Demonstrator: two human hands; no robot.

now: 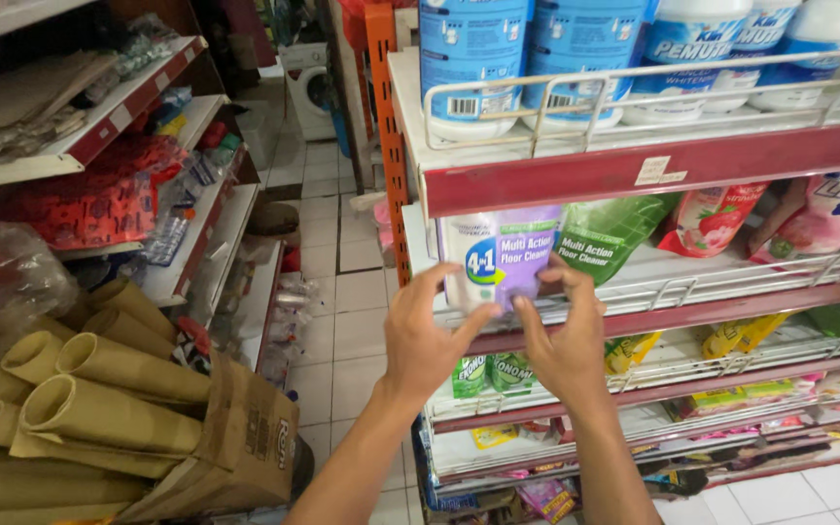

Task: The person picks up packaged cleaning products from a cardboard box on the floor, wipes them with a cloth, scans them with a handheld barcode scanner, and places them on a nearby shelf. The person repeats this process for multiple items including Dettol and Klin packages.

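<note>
Because the purple pouch (498, 258) stands at the front edge of the second shelf (692, 313), I clamp it from both sides, my left hand (424, 340) and right hand (563, 340) keeping it upright beside the green pouch (607, 233) behind the wire rail (673, 288).

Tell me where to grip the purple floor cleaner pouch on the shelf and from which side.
Grip the purple pouch by its two lower side edges, coming from the front. It stands upright behind the shelf's wire rail, and the left hand and right hand already flank its bottom.
</note>
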